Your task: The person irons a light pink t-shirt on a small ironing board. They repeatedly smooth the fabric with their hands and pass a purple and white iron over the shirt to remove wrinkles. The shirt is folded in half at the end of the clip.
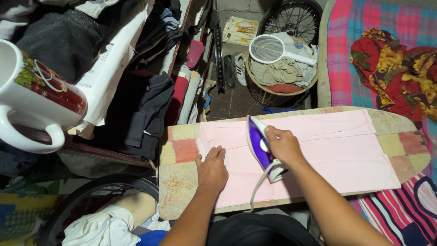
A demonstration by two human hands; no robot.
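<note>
An ironing board (182, 150) with a patchwork cover fills the lower middle of the frame, and it is the surface for the work. On it lies a pink cloth (337, 150), spread flat from the center to the right. The cloth looks thin, light and soft, so I judge it will slide and wrinkle easily; it is best held by pressing it flat or by pinching an edge.

At the center stands a purple and white iron (258, 145) on the pink cloth, its nose pointing to the upper part of the frame. The iron seems hard and rather heavy, and the only safe place to take it is the handle on top. The right hand (283, 145) is clenched around this handle. The left hand (211, 171), just beside the iron on its left, lies flat with the fingers (217, 152) released and stretched, pressing the cloth down.

In the upper middle there is a round basket (268, 93); inside it are crumpled clothes and a white racket-shaped fly swatter (273, 49) on top. At the left edge a white mug (32, 102) with a red picture stands on a shelf; I cannot tell what is in it.
</note>
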